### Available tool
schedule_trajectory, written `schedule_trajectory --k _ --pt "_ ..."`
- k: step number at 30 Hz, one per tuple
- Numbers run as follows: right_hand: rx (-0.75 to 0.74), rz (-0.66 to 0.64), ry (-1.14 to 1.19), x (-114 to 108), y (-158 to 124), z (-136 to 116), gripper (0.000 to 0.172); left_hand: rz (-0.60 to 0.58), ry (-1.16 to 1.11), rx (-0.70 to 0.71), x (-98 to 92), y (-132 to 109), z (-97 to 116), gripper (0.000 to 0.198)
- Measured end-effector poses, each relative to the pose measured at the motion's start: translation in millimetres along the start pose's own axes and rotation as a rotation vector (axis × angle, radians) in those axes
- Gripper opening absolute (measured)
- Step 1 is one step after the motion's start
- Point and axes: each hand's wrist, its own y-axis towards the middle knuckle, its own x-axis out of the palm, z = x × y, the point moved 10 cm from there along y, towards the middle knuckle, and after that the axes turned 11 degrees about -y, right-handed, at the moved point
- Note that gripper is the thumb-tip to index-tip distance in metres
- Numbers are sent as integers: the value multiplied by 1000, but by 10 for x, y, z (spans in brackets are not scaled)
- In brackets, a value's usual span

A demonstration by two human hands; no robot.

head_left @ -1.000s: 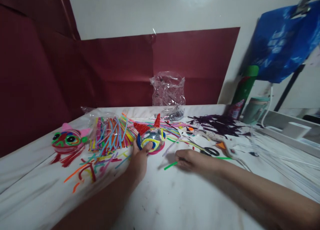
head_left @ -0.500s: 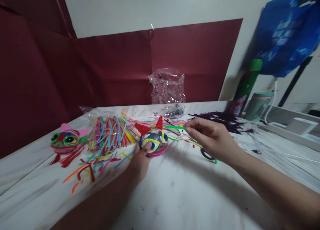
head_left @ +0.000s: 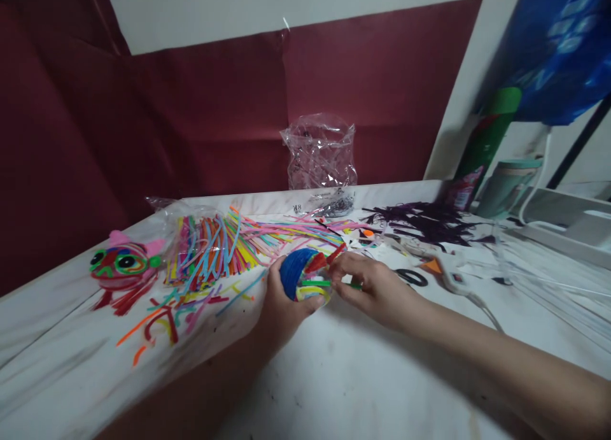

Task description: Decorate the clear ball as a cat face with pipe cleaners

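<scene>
My left hand [head_left: 281, 303] grips a small ball figure [head_left: 300, 276] wound with blue, yellow and red pipe cleaners, tilted so its blue side faces up, just above the white table [head_left: 353, 376]. My right hand [head_left: 365, 286] is closed in a pinch on a short green pipe cleaner piece [head_left: 317, 283] and presses it against the right side of the figure. The two hands meet at the figure near the table's middle.
A bag of coloured pipe cleaners [head_left: 210, 249] lies left of the hands, with loose pieces [head_left: 162, 312] scattered before it. A finished red figure [head_left: 123, 266] sits at far left. A clear plastic bag [head_left: 321, 156], purple scraps [head_left: 424, 223], scissors [head_left: 410, 277], a green can [head_left: 482, 147] and a cup [head_left: 503, 186] stand behind and right.
My right hand picked up a green piece from the table, lifted it past the figure's red horn, then brought it down onto the figure. My left hand tipped the figure over, blue side up.
</scene>
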Motion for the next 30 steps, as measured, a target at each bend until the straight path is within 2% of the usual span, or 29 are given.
schedule_trajectory --k 3,12,18,25,30 --pt "-15 -24 13 35 -15 -23 12 10 0 56 0 -37 36 90" --pt "-41 -56 -64 83 -46 -41 15 8 135 88 35 -91 118 93" --pt "-36 -86 -120 144 -60 -12 14 0 164 82 58 -90 101 96" --pt "-47 -76 -212 171 -69 -9 15 13 194 109 77 -101 129 96" --pt "-48 -66 -241 178 -72 -5 14 -25 239 97 114 -113 126 96"
